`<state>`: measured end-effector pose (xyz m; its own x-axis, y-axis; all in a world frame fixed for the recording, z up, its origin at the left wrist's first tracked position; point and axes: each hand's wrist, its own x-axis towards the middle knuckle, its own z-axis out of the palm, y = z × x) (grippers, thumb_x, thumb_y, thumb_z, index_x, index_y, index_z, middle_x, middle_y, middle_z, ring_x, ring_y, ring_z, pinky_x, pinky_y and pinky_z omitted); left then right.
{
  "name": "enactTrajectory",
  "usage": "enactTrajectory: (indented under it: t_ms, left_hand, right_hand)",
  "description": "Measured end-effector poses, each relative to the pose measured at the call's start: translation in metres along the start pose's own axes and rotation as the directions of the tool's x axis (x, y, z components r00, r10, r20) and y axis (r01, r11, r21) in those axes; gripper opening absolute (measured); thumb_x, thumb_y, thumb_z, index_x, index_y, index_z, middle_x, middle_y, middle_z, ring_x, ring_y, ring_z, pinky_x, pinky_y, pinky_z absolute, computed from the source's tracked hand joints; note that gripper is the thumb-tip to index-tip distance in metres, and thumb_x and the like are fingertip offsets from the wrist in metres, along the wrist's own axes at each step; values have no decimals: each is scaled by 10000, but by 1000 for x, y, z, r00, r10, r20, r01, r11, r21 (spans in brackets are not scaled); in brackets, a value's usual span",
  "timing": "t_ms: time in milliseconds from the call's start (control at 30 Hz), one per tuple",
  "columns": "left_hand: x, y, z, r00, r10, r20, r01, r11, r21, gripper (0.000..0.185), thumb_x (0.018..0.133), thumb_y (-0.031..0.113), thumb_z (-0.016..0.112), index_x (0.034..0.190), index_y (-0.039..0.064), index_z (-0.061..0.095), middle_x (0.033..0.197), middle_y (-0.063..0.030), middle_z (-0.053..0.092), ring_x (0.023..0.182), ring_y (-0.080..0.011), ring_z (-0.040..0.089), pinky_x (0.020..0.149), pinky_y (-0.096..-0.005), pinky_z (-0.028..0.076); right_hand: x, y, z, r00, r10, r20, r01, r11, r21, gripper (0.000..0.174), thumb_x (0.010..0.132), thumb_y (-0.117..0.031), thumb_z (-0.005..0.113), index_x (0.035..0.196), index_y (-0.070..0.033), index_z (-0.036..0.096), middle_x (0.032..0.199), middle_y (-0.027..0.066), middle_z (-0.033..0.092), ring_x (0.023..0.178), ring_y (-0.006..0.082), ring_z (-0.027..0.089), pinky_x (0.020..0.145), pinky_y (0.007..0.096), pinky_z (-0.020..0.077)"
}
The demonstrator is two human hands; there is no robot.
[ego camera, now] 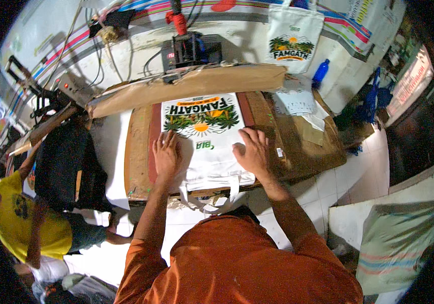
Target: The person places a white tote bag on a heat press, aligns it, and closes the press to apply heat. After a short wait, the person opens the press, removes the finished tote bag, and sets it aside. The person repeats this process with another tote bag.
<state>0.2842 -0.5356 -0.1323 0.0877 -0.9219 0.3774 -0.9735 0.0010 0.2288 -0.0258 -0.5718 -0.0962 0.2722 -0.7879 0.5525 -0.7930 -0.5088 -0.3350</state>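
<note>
A white tote bag [209, 163] lies flat before me, its printed picture of palms and an orange sun upside down to me. The print also bears writing. My left hand [167, 154] rests palm down at the bag's left edge, fingers slightly spread. Along the right edge lies my right hand [253, 152], also flat, its thumb turned inward. Neither hand holds anything. The bag's handles [211, 205] hang over the near edge. Beneath the bag, a red-brown pad [154, 163] shows at both sides on a wooden board [138, 152].
Just beyond the bag, a brown-covered press plate [198, 81] juts over its far end. Printed sheets [294, 100] lie at right, below a hanging matching tote bag [294, 38] and near a blue bottle [321, 72]. At left, a person in yellow [31, 216] works beside black cloth [63, 167].
</note>
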Motion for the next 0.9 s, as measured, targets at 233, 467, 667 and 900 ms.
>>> enactTrajectory:
  t_ms: [233, 467, 667, 900]
  left_hand:
    - [-2, 0, 0, 1000, -1, 18, 1, 1000, 19, 525, 901, 213, 545, 1415, 110, 517, 1534, -56, 430, 1436, -341, 313, 1196, -523, 190]
    - [0, 5, -10, 999, -20, 35, 19, 1000, 15, 595, 842, 224, 626, 1416, 112, 515, 1538, -61, 421, 1440, -334, 308, 1201, -507, 190]
    - [-3, 8, -3, 1000, -5, 23, 3, 998, 56, 582, 855, 211, 627, 1417, 109, 515, 1542, -63, 416, 1439, -311, 314, 1196, -485, 207]
    - [1, -62, -40, 848, -456, -270, 90, 627, -774, 395, 905, 106, 592, 1294, 43, 597, 1384, -168, 552, 1275, -352, 509, 1088, -441, 393]
  right_hand:
    - [1, -1, 3, 1000, 1, -23, -1, 1000, -13, 498, 780, -268, 735, 1225, -72, 627, 1283, 61, 560, 1167, 310, 475, 972, 473, 376]
    - [1, 0, 3, 1000, -5, -2, 5, 1000, -20, 502, 789, -274, 722, 1233, -63, 624, 1280, 75, 561, 1174, 317, 469, 981, 478, 367]
    - [2, -4, 1, 1000, -1, 7, 1, 1000, -17, 497, 795, -286, 717, 1228, -60, 625, 1289, 82, 561, 1184, 323, 470, 1001, 481, 367]
    - [3, 32, -26, 957, 176, -229, -167, 984, 59, 379, 855, -207, 691, 1209, -77, 648, 1281, 121, 582, 1191, 342, 510, 1033, 455, 380]
